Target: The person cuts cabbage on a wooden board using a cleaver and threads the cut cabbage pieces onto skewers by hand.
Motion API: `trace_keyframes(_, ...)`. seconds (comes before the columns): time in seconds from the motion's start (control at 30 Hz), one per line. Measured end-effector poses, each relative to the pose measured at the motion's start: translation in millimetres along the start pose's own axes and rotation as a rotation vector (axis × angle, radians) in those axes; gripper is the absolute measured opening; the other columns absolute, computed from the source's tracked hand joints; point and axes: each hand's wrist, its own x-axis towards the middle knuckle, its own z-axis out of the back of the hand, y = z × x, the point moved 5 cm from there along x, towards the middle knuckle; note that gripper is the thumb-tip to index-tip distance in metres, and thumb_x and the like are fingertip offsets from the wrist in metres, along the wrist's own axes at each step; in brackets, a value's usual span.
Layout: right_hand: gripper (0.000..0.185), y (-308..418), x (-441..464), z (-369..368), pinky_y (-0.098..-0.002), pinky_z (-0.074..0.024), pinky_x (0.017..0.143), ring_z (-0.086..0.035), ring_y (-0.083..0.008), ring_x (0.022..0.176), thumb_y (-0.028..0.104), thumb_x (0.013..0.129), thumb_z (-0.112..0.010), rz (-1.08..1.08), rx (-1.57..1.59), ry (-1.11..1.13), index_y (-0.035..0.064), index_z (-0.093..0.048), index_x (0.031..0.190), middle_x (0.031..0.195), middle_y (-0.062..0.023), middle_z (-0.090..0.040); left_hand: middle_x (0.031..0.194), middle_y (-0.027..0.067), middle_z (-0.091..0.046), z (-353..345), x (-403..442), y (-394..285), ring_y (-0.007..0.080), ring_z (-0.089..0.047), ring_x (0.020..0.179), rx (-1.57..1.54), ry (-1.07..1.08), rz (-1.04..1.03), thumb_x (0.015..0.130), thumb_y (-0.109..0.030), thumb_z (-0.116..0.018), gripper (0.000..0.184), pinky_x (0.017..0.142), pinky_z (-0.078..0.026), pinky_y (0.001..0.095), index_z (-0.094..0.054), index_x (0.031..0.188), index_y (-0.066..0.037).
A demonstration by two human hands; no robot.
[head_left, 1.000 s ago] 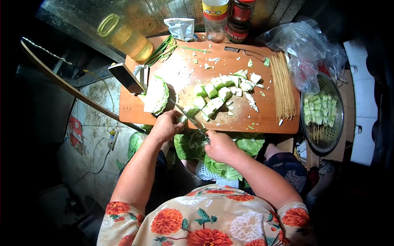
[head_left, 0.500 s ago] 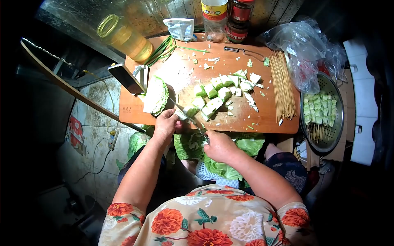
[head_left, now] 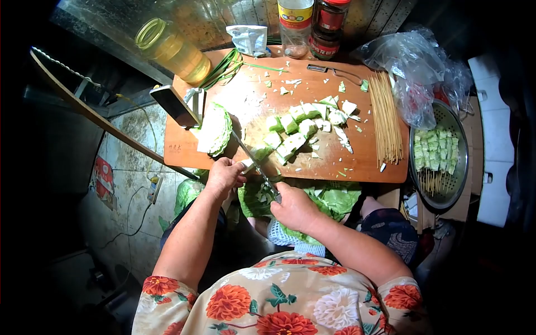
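My right hand [head_left: 295,205] is closed round the handle of a knife [head_left: 249,153] at the near edge of the wooden cutting board [head_left: 357,164]. Its blade slants up and left over the board. Just left of the blade, my left hand [head_left: 225,174] pinches a small pale piece of cabbage [head_left: 247,164]; the fingertips partly hide it. A larger cut section of cabbage [head_left: 215,132] lies beyond that hand, cut face showing. Chopped cabbage chunks [head_left: 290,146] form a loose group to the right of the blade.
Bamboo skewers [head_left: 386,120] lie on the board's right side. A metal colander [head_left: 463,181] holds skewered cabbage [head_left: 437,151]. A phone [head_left: 174,106] leans near a jar of yellow liquid [head_left: 181,58]. A peeler [head_left: 318,68] and bottle [head_left: 295,28] are at the back; cabbage leaves [head_left: 340,198] lie below.
The knife has turned to a steeper angle, its blade now farther along the cabbage piece. My left hand has drawn slightly down and toward me. The view has shifted a little.
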Motion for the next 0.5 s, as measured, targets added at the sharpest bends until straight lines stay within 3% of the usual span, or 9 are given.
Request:
trace_keyframes(0.2, 0.031, -6, 12, -4, -0.0475, -0.0473, 0.084, -0.060, -0.0432, 0.092, 0.015, 0.081, -0.054, -0.082, -0.052, 0.133, -0.0065, -0.052, 0.103, 0.093, -0.0292, -0.062, 0.078, 0.0094, -0.060, 2, 2, 3, 0.0188, -0.062, 0.062, -0.016, 0.036, 0.022, 0.085, -0.016, -0.063, 0.023, 0.057, -0.052, 0.0319, -0.052, 0.098, 0.000)
trace_keyframes(0.5, 0.032, -21, 12, -12, -0.0466, -0.0475, 0.083, -0.060, -0.0434, 0.093, 0.017, 0.080, -0.055, -0.092, 0.052, 0.066, -0.0052, -0.054, 0.103, 0.094, -0.0290, -0.062, 0.079, 0.0089, -0.058, 1, -8, -5, 0.0176, -0.060, 0.058, -0.094, 0.043, 0.029, 0.086, -0.022, -0.060, 0.025, 0.057, -0.053, 0.0331, -0.053, 0.099, -0.001)
